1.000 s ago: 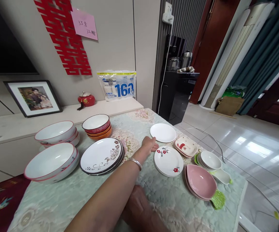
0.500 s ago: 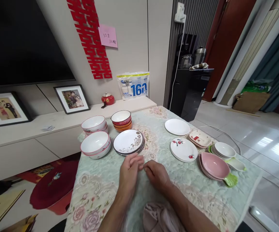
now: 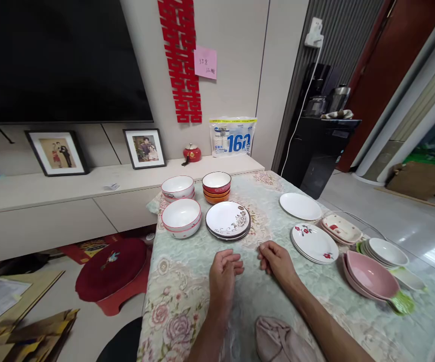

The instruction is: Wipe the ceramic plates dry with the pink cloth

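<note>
My left hand (image 3: 225, 271) hovers just in front of the stack of brown-rimmed floral plates (image 3: 227, 219), fingers loosely extended and apart, holding nothing. To its right is my right hand (image 3: 280, 264), its fingers loosely bent with no object visible in them. It is nearest to white plates with red flowers (image 3: 314, 243). Behind the left hand stand red-rimmed white bowls (image 3: 182, 217), more such bowls (image 3: 178, 188), and a stack of red and orange bowls (image 3: 216, 188). A crumpled greyish-pink cloth (image 3: 281, 339) lies between my forearms.
Along the right side are a white oval plate (image 3: 300, 206), squarish dishes (image 3: 341, 229), small white bowls (image 3: 387, 251) and pink leaf-handled dishes (image 3: 371, 276). A plastic pack (image 3: 233, 138) and a red pot (image 3: 192, 153) stand on the cabinet. A red stool (image 3: 114, 271) is at the left.
My hands have moved apart, and the left has drawn back from the brown-rimmed plates. The view has turned left, so everything sits farther right. The dishes keep their places.
</note>
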A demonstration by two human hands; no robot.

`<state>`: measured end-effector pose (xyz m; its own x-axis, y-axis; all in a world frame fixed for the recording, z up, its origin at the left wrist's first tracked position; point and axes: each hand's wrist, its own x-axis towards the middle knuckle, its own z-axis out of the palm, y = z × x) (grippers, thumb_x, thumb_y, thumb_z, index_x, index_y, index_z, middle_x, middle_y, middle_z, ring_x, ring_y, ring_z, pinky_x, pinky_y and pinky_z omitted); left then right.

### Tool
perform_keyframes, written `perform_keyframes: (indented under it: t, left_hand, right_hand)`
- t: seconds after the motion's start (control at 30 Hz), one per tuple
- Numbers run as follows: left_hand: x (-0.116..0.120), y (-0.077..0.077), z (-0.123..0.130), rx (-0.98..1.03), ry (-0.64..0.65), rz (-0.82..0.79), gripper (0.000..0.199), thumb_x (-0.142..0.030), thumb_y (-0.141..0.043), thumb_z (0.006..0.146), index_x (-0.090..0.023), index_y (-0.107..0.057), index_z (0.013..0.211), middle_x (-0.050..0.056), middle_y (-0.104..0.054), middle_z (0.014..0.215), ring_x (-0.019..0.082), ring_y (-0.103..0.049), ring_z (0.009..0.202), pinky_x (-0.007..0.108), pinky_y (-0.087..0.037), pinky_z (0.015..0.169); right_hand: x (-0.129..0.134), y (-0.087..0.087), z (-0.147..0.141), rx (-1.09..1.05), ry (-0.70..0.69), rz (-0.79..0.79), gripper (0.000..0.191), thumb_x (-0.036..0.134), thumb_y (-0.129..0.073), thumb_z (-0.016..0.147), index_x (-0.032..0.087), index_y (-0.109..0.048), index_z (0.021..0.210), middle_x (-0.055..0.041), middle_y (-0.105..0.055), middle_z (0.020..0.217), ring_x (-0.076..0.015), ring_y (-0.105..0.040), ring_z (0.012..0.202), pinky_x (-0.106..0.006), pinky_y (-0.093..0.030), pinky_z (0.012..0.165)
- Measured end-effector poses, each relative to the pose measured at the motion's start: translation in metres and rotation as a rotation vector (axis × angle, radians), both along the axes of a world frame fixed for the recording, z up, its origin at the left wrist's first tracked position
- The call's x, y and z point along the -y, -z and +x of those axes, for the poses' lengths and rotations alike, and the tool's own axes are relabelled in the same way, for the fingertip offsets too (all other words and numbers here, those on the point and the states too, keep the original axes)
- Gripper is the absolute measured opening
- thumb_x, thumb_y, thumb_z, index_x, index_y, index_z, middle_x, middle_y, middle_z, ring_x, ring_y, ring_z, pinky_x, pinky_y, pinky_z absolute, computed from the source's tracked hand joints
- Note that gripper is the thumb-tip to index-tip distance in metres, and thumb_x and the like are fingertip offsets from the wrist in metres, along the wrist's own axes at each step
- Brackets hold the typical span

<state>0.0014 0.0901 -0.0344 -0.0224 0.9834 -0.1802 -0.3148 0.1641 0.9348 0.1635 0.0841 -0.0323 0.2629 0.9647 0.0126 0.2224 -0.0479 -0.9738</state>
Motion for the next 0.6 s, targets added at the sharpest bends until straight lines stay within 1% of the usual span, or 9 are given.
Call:
perform_keyframes:
  t: [0.07,0.17,0.27,0.37,0.5,0.6]
  left_hand:
    - [-0.002,0.001,0.000,-0.009,0.011,-0.005,0.030,-0.025,-0.059,0.070,-0.013,-0.057,0.098,0.014,-0.071,0.089,0.021,-0.069,0.071,0.036,-0.056,0.067]
    - [-0.005,0.001,0.001,-0.023,0.026,-0.022,0.027,-0.021,-0.054,0.072,-0.014,-0.056,0.098,0.014,-0.070,0.088,0.020,-0.068,0.071,0.034,-0.057,0.065]
    - [-0.007,0.000,0.002,-0.041,0.033,-0.044,0.024,-0.019,-0.053,0.072,-0.014,-0.056,0.095,0.013,-0.070,0.087,0.020,-0.068,0.069,0.034,-0.057,0.063]
    - [-0.009,-0.002,0.003,-0.060,0.034,-0.060,0.023,-0.019,-0.053,0.070,-0.014,-0.057,0.092,0.012,-0.068,0.084,0.019,-0.067,0.065,0.035,-0.057,0.060]
    - [-0.011,-0.002,0.004,-0.079,0.052,-0.070,0.020,-0.018,-0.054,0.070,-0.014,-0.057,0.090,0.012,-0.068,0.083,0.019,-0.066,0.063,0.034,-0.056,0.058]
    - [-0.011,-0.002,0.004,-0.086,0.069,-0.070,0.022,-0.016,-0.052,0.070,-0.014,-0.057,0.091,0.011,-0.069,0.084,0.018,-0.067,0.065,0.033,-0.056,0.059]
  right_hand:
    - [-0.012,-0.004,0.000,-0.056,0.027,-0.016,0.037,0.055,-0.051,0.082,0.020,-0.054,0.069,0.0028,-0.056,0.049,-0.0103,-0.042,0.034,-0.022,-0.032,0.037]
    - [-0.032,-0.012,-0.003,-0.107,0.085,-0.007,0.039,0.057,-0.055,0.078,0.020,-0.053,0.065,0.0035,-0.054,0.044,-0.0098,-0.043,0.035,-0.022,-0.032,0.038]
    - [-0.052,-0.019,-0.009,-0.126,0.152,-0.006,0.041,0.058,-0.060,0.076,0.021,-0.051,0.061,0.0036,-0.053,0.041,-0.0102,-0.042,0.034,-0.022,-0.032,0.037]
    - [-0.068,-0.020,-0.014,-0.119,0.218,-0.021,0.043,0.059,-0.065,0.072,0.022,-0.048,0.058,0.0033,-0.053,0.040,-0.0111,-0.043,0.033,-0.023,-0.032,0.035]
    - [-0.078,-0.017,-0.020,-0.125,0.292,-0.025,0.043,0.060,-0.066,0.071,0.023,-0.047,0.059,0.0037,-0.053,0.041,-0.0114,-0.046,0.035,-0.023,-0.036,0.036]
    - [-0.077,-0.012,-0.027,-0.146,0.356,-0.018,0.043,0.063,-0.052,0.079,0.022,-0.051,0.067,0.0015,-0.059,0.052,-0.0118,-0.052,0.039,-0.023,-0.040,0.037]
